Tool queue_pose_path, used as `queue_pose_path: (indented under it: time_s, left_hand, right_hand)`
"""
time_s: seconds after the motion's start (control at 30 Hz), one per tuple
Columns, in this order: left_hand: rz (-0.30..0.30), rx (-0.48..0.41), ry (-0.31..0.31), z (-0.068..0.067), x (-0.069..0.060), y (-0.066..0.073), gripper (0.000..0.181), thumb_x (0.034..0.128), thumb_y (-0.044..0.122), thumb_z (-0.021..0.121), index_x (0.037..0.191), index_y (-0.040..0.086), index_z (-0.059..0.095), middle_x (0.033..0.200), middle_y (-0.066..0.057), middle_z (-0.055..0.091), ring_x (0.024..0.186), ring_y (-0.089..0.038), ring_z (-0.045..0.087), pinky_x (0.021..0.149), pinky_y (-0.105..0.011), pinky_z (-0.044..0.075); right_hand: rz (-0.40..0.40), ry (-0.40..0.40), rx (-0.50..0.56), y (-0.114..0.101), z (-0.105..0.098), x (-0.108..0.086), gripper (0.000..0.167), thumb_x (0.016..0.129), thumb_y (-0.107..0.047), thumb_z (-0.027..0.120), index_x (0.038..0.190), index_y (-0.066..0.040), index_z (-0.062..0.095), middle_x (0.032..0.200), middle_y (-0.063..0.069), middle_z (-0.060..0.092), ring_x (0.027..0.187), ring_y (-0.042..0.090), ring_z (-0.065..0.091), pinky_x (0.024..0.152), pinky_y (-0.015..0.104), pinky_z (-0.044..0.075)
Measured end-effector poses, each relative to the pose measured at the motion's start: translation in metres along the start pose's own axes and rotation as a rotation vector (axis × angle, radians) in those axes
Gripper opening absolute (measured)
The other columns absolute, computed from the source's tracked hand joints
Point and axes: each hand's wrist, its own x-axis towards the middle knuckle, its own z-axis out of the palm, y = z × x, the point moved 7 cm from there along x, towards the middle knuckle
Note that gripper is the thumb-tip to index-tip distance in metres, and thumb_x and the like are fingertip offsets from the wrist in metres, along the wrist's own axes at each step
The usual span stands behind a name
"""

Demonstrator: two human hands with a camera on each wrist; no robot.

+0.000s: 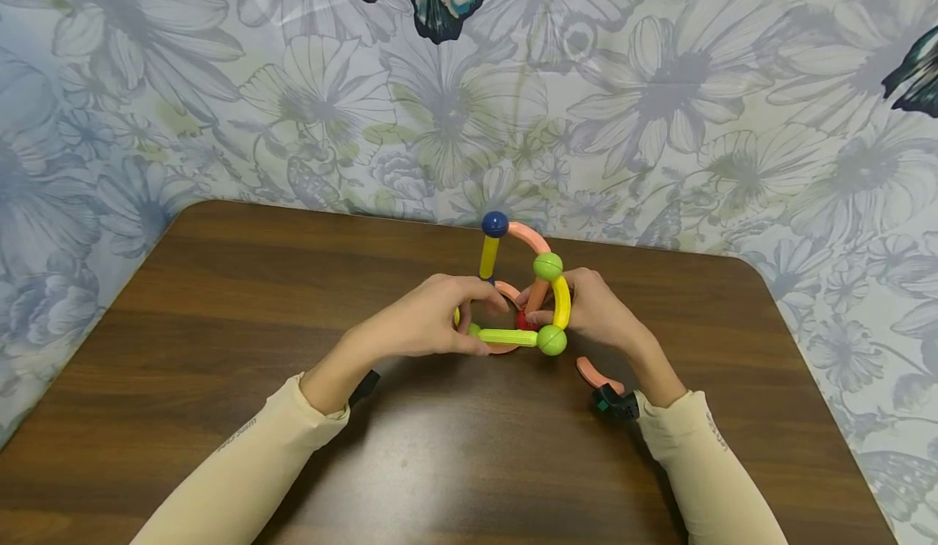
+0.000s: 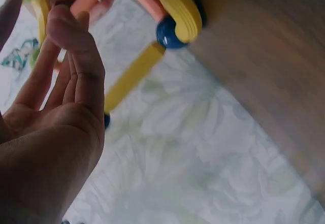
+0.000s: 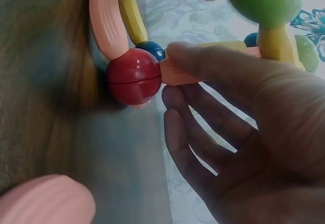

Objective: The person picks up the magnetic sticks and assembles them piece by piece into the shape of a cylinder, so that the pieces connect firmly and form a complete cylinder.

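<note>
A toy frame of rods and balls stands on the table, partly hidden by both hands. My right hand [image 1: 597, 309] pinches an orange rod [image 3: 179, 76] of it between thumb and fingers, just beside a red ball [image 3: 133, 76]. Around the frame's left side my left hand [image 1: 421, 317] curves loosely, thumb near a yellow-green rod [image 1: 509, 337]; no firm grip shows in the left wrist view. That rod ends at a green ball [image 1: 552, 340]. Above it are a curved yellow rod [image 1: 562, 302] and another green ball [image 1: 548, 266]. A blue ball [image 1: 495, 224] tops a yellow rod [image 1: 488, 257].
A loose curved pink rod [image 1: 599, 375] lies on the brown table [image 1: 469, 463], near the right wrist. Behind the table's far edge hangs a flowered cloth [image 1: 454, 121]. A dark camera [image 1: 615, 403] is strapped at the right wrist.
</note>
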Motion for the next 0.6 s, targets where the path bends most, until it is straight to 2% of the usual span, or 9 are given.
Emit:
queue_pose_path:
  time_s: [0.1,0.2,0.27,0.33,0.5,0.6]
  left_hand:
    - [0.016,0.093,0.031,0.013,0.002,0.006,0.042,0.0821,0.023,0.093,0.119,0.018,0.073,0.113,0.004,0.072,0.071,-0.01,0.061,0.069,-0.029,0.052]
    - [0.036,0.188,0.069,0.029,0.004,0.011,0.041,0.0855,0.026,0.09,0.12,0.016,0.072,0.112,0.003,0.071,0.085,-0.012,0.064,0.079,-0.032,0.054]
    - [0.046,0.217,0.094,0.038,0.005,0.012,0.037,0.0879,0.025,0.089,0.119,0.016,0.071,0.111,0.003,0.072,0.091,-0.012,0.063,0.082,-0.033,0.055]
    - [0.06,0.223,0.114,0.043,0.006,0.014,0.033,0.0895,0.021,0.087,0.118,0.015,0.071,0.109,0.003,0.072,0.09,-0.012,0.064,0.081,-0.032,0.056]
    - [0.128,0.215,0.18,0.044,0.007,0.017,0.021,0.0913,0.011,0.083,0.107,0.014,0.071,0.1,0.005,0.072,0.087,-0.011,0.064,0.08,-0.029,0.056]
    - [0.154,0.201,0.195,0.042,0.006,0.018,0.02,0.0908,0.009,0.083,0.104,0.014,0.069,0.097,0.005,0.071,0.086,-0.011,0.064,0.081,-0.029,0.056]
  right_hand:
    - [0.004,0.01,-0.037,-0.001,0.0,0.0,0.012,0.087,-0.016,0.088,0.088,-0.023,0.078,0.096,-0.005,0.08,0.103,0.014,0.073,0.09,0.044,0.059]
    - [0.012,0.014,-0.06,-0.003,0.001,0.001,0.01,0.087,-0.023,0.088,0.088,-0.026,0.079,0.093,-0.01,0.079,0.102,0.013,0.073,0.089,0.044,0.059]
    - [0.018,0.017,-0.062,-0.003,0.0,0.0,0.01,0.088,-0.026,0.088,0.088,-0.026,0.078,0.095,-0.012,0.079,0.105,0.012,0.073,0.091,0.045,0.059]
    - [0.023,0.015,-0.061,-0.002,0.0,-0.001,0.01,0.088,-0.028,0.088,0.089,-0.027,0.078,0.095,-0.012,0.079,0.108,0.011,0.072,0.094,0.046,0.058]
    - [0.035,0.018,-0.059,0.0,-0.001,-0.001,0.009,0.087,-0.028,0.089,0.089,-0.028,0.08,0.089,-0.01,0.078,0.104,0.011,0.072,0.09,0.042,0.059]
    - [0.038,0.013,-0.054,0.0,-0.001,0.0,0.009,0.086,-0.029,0.089,0.089,-0.027,0.08,0.089,-0.009,0.079,0.102,0.012,0.073,0.088,0.037,0.059]
